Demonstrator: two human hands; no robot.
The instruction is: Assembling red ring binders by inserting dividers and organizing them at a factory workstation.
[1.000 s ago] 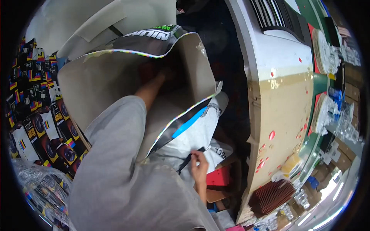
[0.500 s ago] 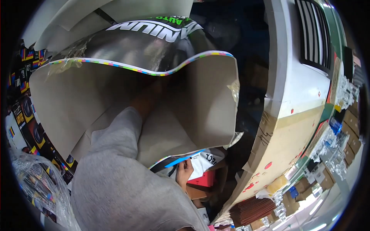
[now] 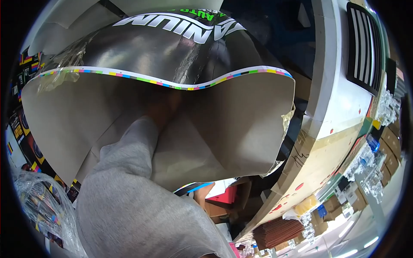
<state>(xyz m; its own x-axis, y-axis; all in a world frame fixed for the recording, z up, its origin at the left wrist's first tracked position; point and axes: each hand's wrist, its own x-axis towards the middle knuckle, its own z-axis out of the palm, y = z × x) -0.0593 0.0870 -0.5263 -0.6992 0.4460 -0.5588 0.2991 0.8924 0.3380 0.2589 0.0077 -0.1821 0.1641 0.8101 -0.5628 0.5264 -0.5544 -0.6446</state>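
A large, thin cardboard sheet [image 3: 241, 124] bulges into an open, wavy curl before me. Its inner face is plain grey-beige; the outer face is glossy black with white and green lettering, edged by a strip of coloured squares. My left arm, in a grey sleeve, reaches inside the curl. There my left hand [image 3: 172, 103] is a dim shape in shadow, its fingers not readable. At the sheet's lower edge my right hand [image 3: 201, 195] grips the border beside a blue stripe, its fingertips partly covered by the sheet. Clear tape [image 3: 60, 77] clings to the left rim.
To the right runs a tall cardboard and white panel [image 3: 318, 142] with red spots, a black slatted grille [image 3: 361, 47] on it. Clear plastic wrap [image 3: 43, 206] bunches at lower left by dark printed boxes [image 3: 26, 129]. A red box [image 3: 223, 195] lies below the sheet.
The curled sheet has spread wider, its right side shifting right. Its lower edge now covers more of my right hand's fingers. My left arm stays inside the curl.
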